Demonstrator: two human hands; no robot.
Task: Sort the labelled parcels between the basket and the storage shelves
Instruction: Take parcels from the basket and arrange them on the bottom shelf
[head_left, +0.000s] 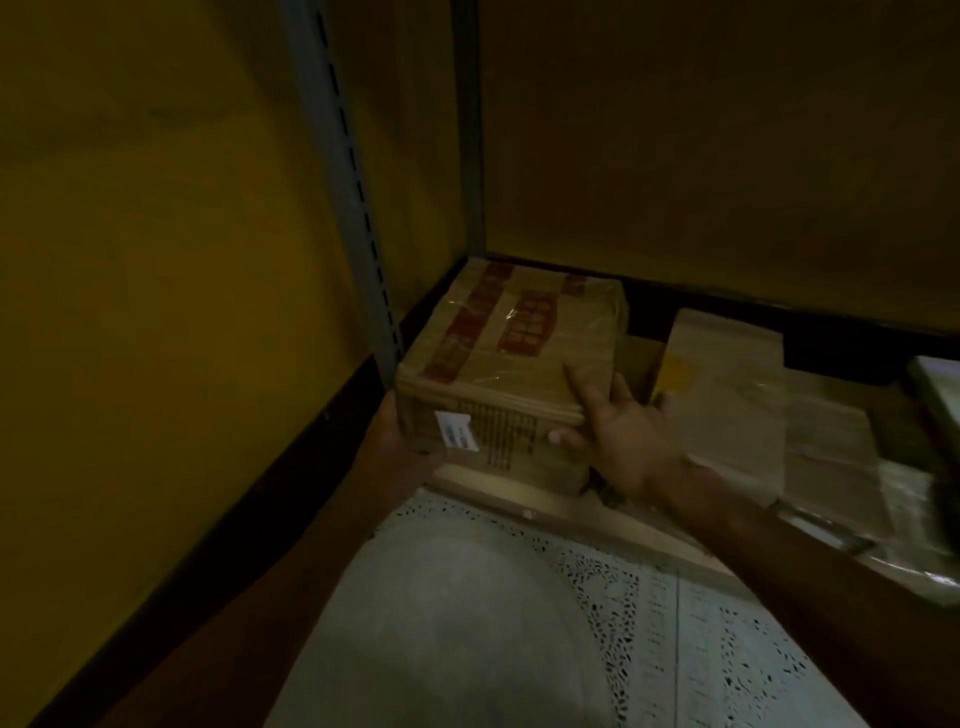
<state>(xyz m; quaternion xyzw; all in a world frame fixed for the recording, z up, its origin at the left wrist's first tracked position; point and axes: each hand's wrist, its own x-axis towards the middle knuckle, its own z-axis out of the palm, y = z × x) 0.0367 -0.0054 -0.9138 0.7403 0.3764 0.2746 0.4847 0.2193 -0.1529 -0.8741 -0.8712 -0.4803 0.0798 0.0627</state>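
A brown cardboard parcel (511, 358) with red tape strips and a small white label on its near face sits in the back left corner of a low shelf (524, 496). My right hand (615, 431) holds its near right corner, index finger lying on top and thumb against the front face. My left hand (387, 439) is at the box's near left corner, mostly hidden behind it, so how its fingers lie is unclear. The scene is dim.
A tall brown paper parcel (722, 358) with a yellow patch and flat plastic-wrapped packets (852, 467) lie to the right on the shelf. Grey slotted shelf uprights (343, 192) stand at the left, against yellow walls. My light trousers fill the foreground.
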